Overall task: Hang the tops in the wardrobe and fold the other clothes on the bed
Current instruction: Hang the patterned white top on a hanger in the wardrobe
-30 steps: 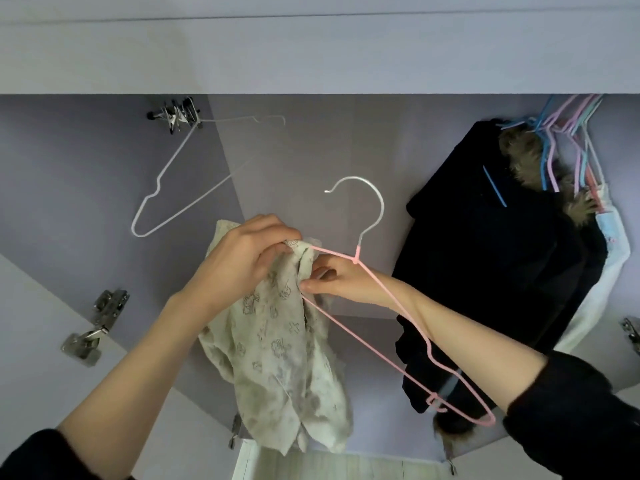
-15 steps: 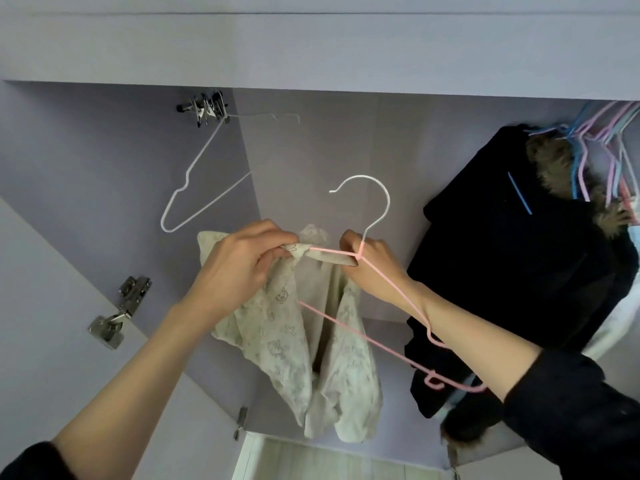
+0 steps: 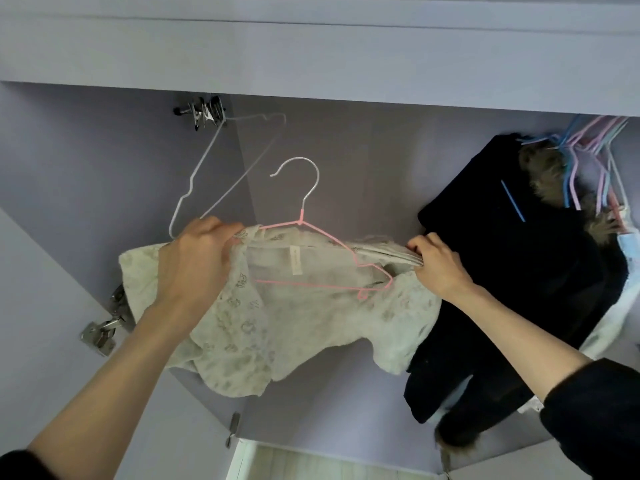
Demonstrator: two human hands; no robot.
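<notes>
Both grips are closed on the same garment: the left hand [image 3: 194,268] pinches the cream printed top [image 3: 277,327] at one shoulder, at about 9 o'clock from the hanger's neck, and the right hand [image 3: 438,268] pinches the other shoulder at about 3 o'clock. The pink hanger [image 3: 322,258] sits inside the neckline, its white hook [image 3: 304,178] standing free above the collar. The top looks spread across the hanger's arms, though the right shoulder is bunched under the fingers, so I judge it not quite settled.

By my reading, dressing the hanger is nearly done; what remains for this piece is to smooth that shoulder and catch the hook on the rail, which cannot be seen from here. An empty white hanger [image 3: 207,178] hangs at 10 o'clock in the wardrobe [image 3: 381,150]. At 3 o'clock a dark coat [image 3: 502,271] with a fur trim already hangs among coloured hangers [image 3: 588,150]. The bed and the clothes to be folded are out of view, so that half of the job cannot be judged.
</notes>
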